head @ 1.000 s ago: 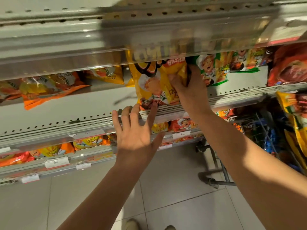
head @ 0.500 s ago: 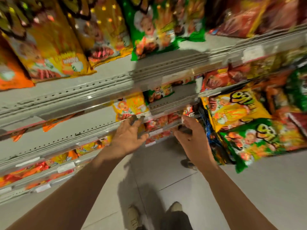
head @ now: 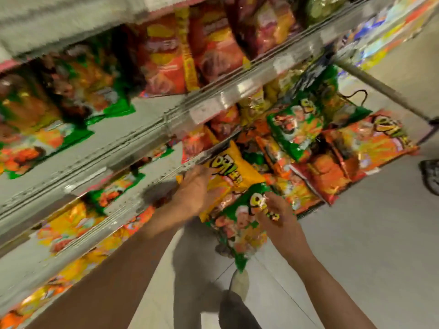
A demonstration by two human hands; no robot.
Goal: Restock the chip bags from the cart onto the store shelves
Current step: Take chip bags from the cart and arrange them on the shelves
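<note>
The picture is blurred by motion. The cart's pile of chip bags (head: 337, 148) fills the right middle: green, orange and red bags heaped together. My left hand (head: 194, 193) is closed on a yellow chip bag (head: 230, 172) at the pile's near left edge. Just right of it, my right hand (head: 276, 214) grips the top of a green chip bag (head: 237, 229), which hangs down toward the floor. The shelves (head: 142, 129) run diagonally across the left, with green, yellow and red bags on them.
The cart's grey handle bar (head: 382, 91) slants across the upper right. Pale floor tiles (head: 370, 245) lie to the right and below. My shoe (head: 240, 283) is under the green bag. Another dark shoe (head: 430, 174) shows at the right edge.
My view has swung from the upper shelf down to the cart. Both hands dropped from the shelf; the left took hold of a yellow bag and the right a green bag.
</note>
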